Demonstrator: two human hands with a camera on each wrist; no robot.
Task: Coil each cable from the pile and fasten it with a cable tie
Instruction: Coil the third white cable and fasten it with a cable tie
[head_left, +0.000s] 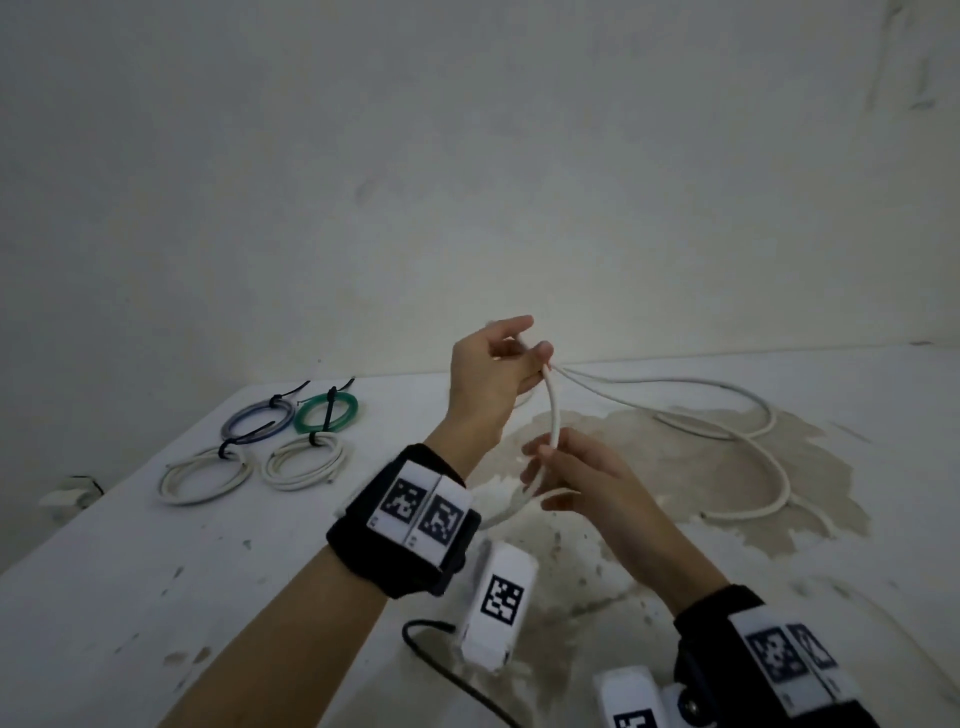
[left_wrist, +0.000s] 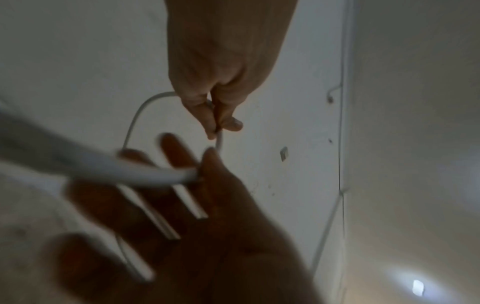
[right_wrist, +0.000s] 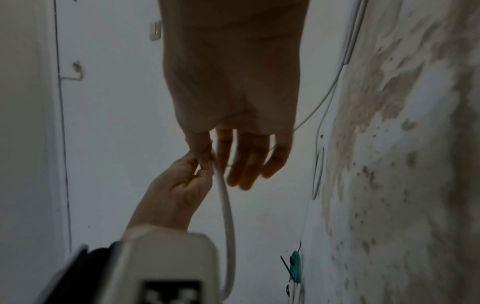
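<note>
A long white cable (head_left: 553, 410) trails in loose loops across the right of the table (head_left: 156, 571). My left hand (head_left: 540, 358) is raised above the table and pinches the cable between thumb and fingers. Just below it my right hand (head_left: 545, 449) pinches the same cable, its other fingers loosely extended. A short arc of cable spans the two hands. In the left wrist view my left hand (left_wrist: 221, 127) pinches the cable (left_wrist: 135, 121), which also crosses the blurred right hand (left_wrist: 182, 164). In the right wrist view the cable (right_wrist: 227, 216) hangs from where my right hand (right_wrist: 213, 156) and left hand (right_wrist: 202, 166) meet.
Several tied coils lie at the table's far left: a bluish one (head_left: 258, 421), a green one (head_left: 326, 412) and two white ones (head_left: 205, 475), each with a black tie. A brownish worn patch (head_left: 675, 467) covers the middle right. A wall stands close behind.
</note>
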